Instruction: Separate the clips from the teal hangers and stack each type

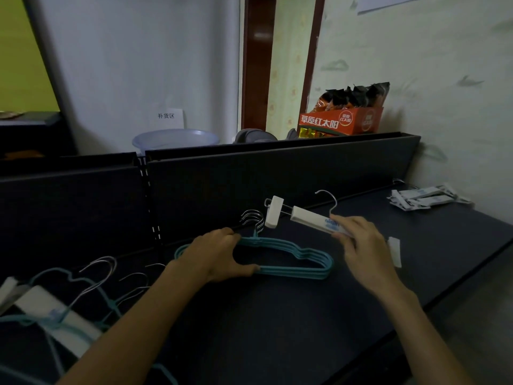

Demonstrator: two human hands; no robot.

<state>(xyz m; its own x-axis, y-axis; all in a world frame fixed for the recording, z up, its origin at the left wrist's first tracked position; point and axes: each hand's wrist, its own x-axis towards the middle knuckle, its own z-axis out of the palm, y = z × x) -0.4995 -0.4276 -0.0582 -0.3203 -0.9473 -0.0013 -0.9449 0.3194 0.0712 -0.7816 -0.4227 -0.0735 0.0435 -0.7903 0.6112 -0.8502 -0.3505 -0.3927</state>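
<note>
A stack of several teal hangers (pixel 291 266) with metal hooks lies on the dark table (pixel 277 329) in the middle. My left hand (pixel 219 257) grips the stack at its left end, fingers curled round the teal bars. My right hand (pixel 361 245) holds a white clip hanger (pixel 305 218) by its white bar, lifted a little above the table, with one white clip at its far left end and another white clip (pixel 394 250) showing past my hand on the right. A pile of white clip hangers (pixel 424 197) lies at the far right of the table.
More teal hangers mixed with white clip hangers (pixel 55 307) lie tangled at the near left. A dark partition (pixel 277 173) runs along the back. Behind it stand a plastic basin (pixel 175 138) and an orange snack box (pixel 341 120). The table's edge drops off at the right.
</note>
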